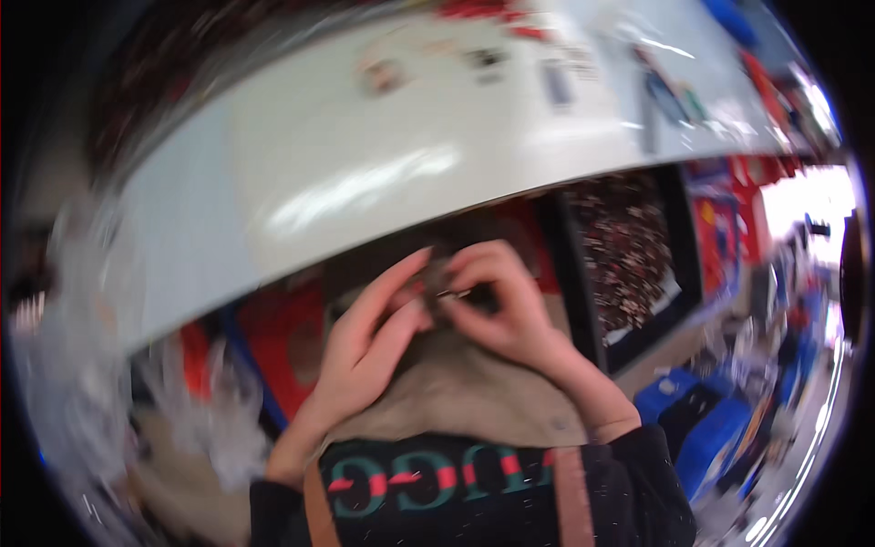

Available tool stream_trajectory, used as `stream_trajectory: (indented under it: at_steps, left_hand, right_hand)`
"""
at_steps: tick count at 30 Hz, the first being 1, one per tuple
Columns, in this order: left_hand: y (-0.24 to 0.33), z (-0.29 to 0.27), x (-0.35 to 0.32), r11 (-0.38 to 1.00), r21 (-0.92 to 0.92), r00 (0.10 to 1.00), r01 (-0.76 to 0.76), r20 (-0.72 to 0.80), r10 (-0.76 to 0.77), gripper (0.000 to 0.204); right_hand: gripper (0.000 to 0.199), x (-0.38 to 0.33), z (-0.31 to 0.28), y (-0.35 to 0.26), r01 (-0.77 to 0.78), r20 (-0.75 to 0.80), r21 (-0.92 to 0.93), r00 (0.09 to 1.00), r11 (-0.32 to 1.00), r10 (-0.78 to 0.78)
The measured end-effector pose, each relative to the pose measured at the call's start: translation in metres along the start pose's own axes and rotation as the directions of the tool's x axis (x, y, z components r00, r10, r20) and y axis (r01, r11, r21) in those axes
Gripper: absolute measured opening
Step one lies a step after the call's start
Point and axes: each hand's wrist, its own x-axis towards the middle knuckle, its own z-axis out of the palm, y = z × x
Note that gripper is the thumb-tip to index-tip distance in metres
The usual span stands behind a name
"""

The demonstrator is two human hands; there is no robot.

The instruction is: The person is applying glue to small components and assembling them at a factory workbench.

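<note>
In front of my apron (465, 387), just below the table's near edge, both hands meet at a small dark piece (441, 281) with a metallic glint, too blurred to name. My right hand (506, 305) is closed on it, thumb and fingers curled in a pinch. From the other side my left hand (369, 342) comes up to the same piece. Its index finger points up along it and its thumb lies below, the other fingers being bent and partly hidden.
A white table (365, 155) spans the view, with small parts and a dark-blue hand tool (665, 96) at its far side. Below its edge, a black tray (629, 255) holds many small brown pieces. Clear plastic bags (214, 410) hang at left; a blue box (697, 415) stands right.
</note>
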Motion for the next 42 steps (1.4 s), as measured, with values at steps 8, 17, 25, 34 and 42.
stream_trajectory:
  at_steps: [8, 17, 25, 34, 42]
  left_hand:
    - [0.029, 0.005, 0.015, 0.984, 0.101, 0.988, -0.145, 0.074, 0.138, 0.035]
    - [0.127, 0.022, 0.009, 0.693, 0.109, 0.677, -0.713, 0.364, 0.64, 0.025]
    - [0.193, 0.066, -0.018, 0.493, 0.074, 0.498, -0.867, 0.099, 0.861, 0.008]
    - [0.196, 0.079, -0.02, 0.611, 0.172, 0.597, -0.773, -0.129, 0.792, 0.012]
    - [0.163, 0.003, 0.034, 0.302, 0.56, 0.618, -0.771, 0.546, 0.565, 0.023]
  right_hand:
    - [0.023, -0.038, -0.094, 0.044, -0.328, -0.538, -0.17, 0.821, 0.929, 0.191]
    - [0.025, -0.09, -0.149, 0.086, -0.534, -0.699, -0.498, 0.713, 0.683, 0.048]
    - [0.016, -0.009, -0.101, 0.028, -0.229, -0.559, -0.21, 0.826, 0.951, 0.075]
    - [0.016, 0.075, -0.064, -0.039, 0.112, -0.179, -0.164, 0.974, 0.98, -0.141]
    - [0.018, 0.117, -0.043, -0.028, 0.228, -0.068, -0.14, 0.969, 0.964, -0.239]
